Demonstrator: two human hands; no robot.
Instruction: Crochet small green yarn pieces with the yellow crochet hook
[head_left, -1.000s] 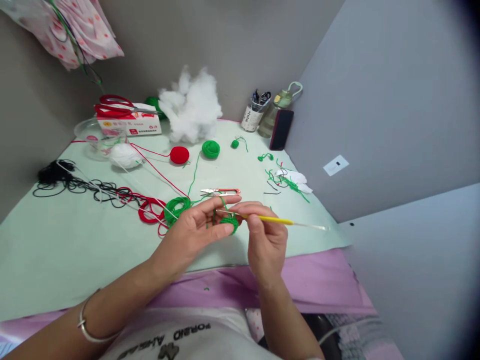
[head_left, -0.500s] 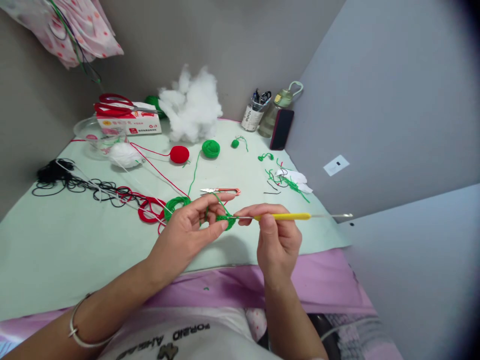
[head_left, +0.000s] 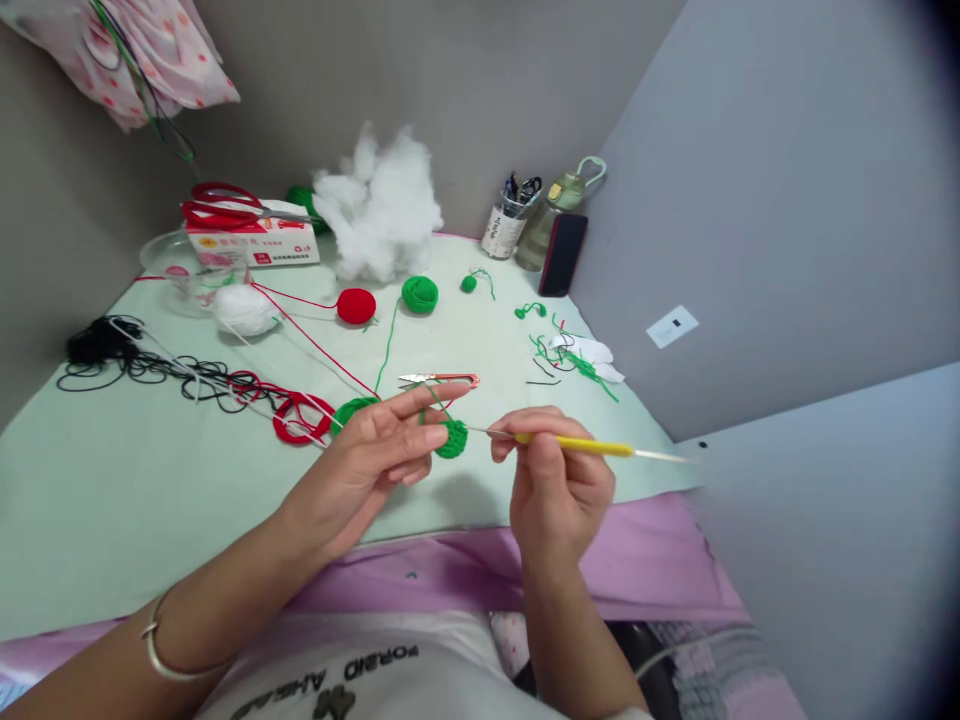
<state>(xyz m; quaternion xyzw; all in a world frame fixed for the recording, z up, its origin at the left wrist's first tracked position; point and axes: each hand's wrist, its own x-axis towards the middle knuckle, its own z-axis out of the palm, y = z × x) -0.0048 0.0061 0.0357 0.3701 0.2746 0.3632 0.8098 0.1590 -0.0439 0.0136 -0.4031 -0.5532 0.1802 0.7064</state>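
Observation:
A small green crocheted piece point(head_left: 452, 440) is pinched between the thumb and fingers of my left hand point(head_left: 375, 445), whose index finger is stretched out with green yarn over it. My right hand point(head_left: 559, 480) grips the yellow handle of a crochet hook point(head_left: 592, 445). The hook's thin metal tip points left and reaches the top edge of the green piece. Green yarn runs from a green ball point(head_left: 420, 294) towards my left hand. Just beyond my fingers lie orange thread snips point(head_left: 450, 379). A coil of green yarn point(head_left: 352, 412) is partly hidden behind my left hand.
Red yarn ball point(head_left: 356, 306), white yarn point(head_left: 246, 309), tangled black yarn point(head_left: 101, 341) and white stuffing point(head_left: 382, 205) lie on the table. Red scissors point(head_left: 221, 207) rest on a box point(head_left: 255, 243). At the back right stand a pen cup point(head_left: 503, 230), bottle point(head_left: 540, 230) and phone point(head_left: 563, 255).
My right hand and the hook have shifted slightly right, with the handle now tilted down to the right. My left hand has turned, and more of the green piece shows.

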